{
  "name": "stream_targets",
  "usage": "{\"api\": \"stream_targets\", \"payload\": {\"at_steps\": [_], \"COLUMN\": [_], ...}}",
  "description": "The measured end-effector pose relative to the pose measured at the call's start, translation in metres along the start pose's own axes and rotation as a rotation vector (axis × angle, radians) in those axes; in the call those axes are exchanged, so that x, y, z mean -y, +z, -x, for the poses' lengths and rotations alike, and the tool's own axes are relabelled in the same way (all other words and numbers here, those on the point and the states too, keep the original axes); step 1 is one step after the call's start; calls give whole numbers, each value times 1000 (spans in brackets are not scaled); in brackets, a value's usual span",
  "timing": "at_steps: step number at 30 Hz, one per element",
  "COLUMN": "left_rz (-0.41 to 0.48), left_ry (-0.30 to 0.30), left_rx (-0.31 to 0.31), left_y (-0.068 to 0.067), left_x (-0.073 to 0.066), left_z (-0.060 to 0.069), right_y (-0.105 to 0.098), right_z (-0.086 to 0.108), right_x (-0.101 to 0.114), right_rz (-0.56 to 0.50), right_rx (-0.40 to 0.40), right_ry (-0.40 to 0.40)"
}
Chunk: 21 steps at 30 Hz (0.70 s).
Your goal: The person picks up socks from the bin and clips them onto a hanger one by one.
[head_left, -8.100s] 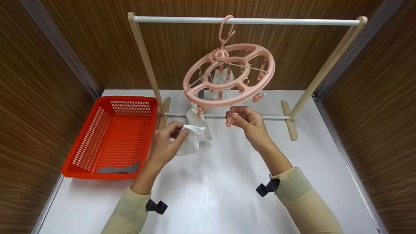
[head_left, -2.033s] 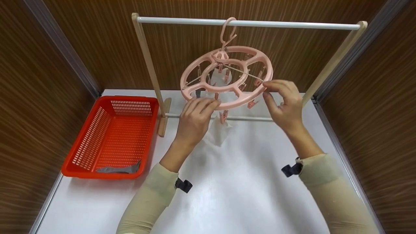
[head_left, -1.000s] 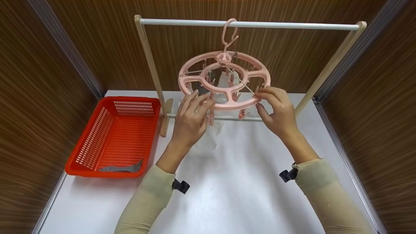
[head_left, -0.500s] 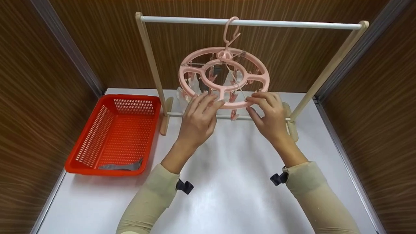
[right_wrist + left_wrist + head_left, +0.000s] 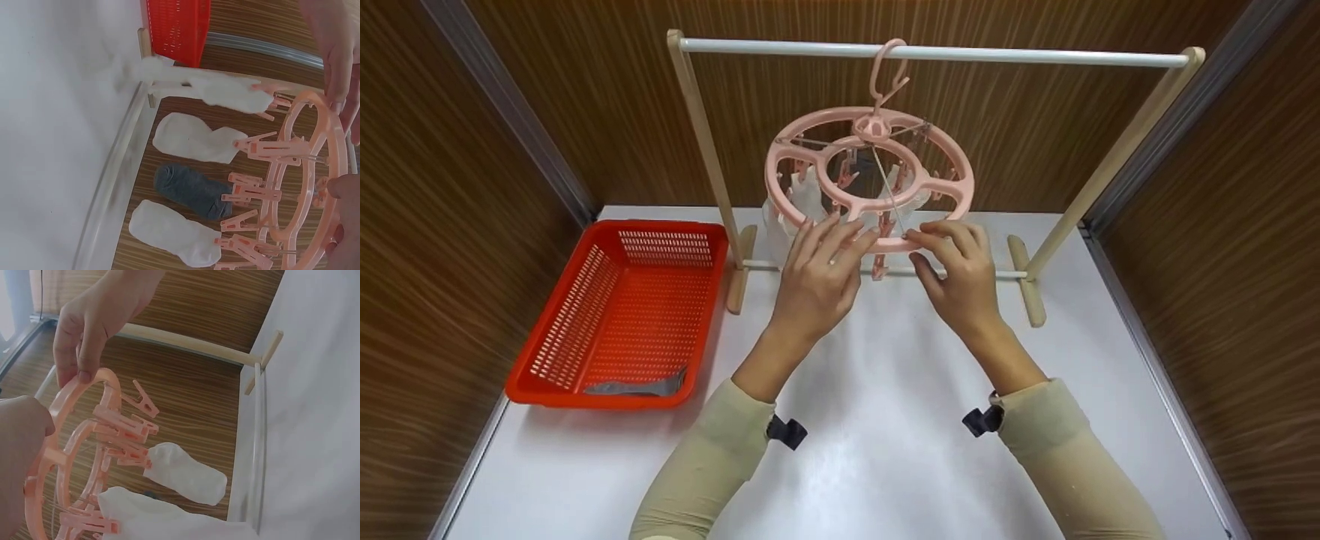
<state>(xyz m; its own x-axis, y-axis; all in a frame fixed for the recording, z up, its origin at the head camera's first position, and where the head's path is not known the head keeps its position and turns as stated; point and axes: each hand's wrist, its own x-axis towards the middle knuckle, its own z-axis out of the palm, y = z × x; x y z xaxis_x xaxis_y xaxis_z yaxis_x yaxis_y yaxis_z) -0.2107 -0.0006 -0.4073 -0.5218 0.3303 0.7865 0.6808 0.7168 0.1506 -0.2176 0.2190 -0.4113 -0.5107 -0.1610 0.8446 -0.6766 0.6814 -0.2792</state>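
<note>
A round pink clip hanger (image 5: 949, 184) hangs by its hook from the rack's white rail. My left hand (image 5: 814, 289) lies over the front left of its rim, fingers on top, and holds it. At the front of the rim, just to the right, my right hand (image 5: 960, 281) pinches the ring between thumb and fingers. Below the ring, pink clips (image 5: 275, 149) carry socks: a white sock (image 5: 188, 138), a dark grey sock (image 5: 191, 188), another white sock (image 5: 174, 233) and a blurred white one (image 5: 230, 93). One clip (image 5: 147, 405) facing the left wrist camera holds nothing.
Left of the rack stands a red perforated basket (image 5: 526, 375) with a grey sock-like cloth (image 5: 641, 386) near its front edge. The wooden rack (image 5: 701, 142) rests on a white table (image 5: 877, 450). Wood-grain panels (image 5: 1035, 135) enclose the back and sides.
Earlier my left hand held a white sock and my right a clip; now both hold the ring. The ring has turned, its front moving left with my right hand, and the socks swung round.
</note>
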Motion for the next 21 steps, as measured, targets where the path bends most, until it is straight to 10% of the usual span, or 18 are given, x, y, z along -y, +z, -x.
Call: {"api": "stream_targets", "payload": {"at_steps": [21], "left_rz": [-41], "left_ry": [-21], "left_rx": [26], "left_y": [6], "left_x": [8], "left_z": [-2], "right_y": [1], "right_z": [1], "right_x": [10], "right_rz": [38], "right_rx": [22], "right_ry": [-89]}}
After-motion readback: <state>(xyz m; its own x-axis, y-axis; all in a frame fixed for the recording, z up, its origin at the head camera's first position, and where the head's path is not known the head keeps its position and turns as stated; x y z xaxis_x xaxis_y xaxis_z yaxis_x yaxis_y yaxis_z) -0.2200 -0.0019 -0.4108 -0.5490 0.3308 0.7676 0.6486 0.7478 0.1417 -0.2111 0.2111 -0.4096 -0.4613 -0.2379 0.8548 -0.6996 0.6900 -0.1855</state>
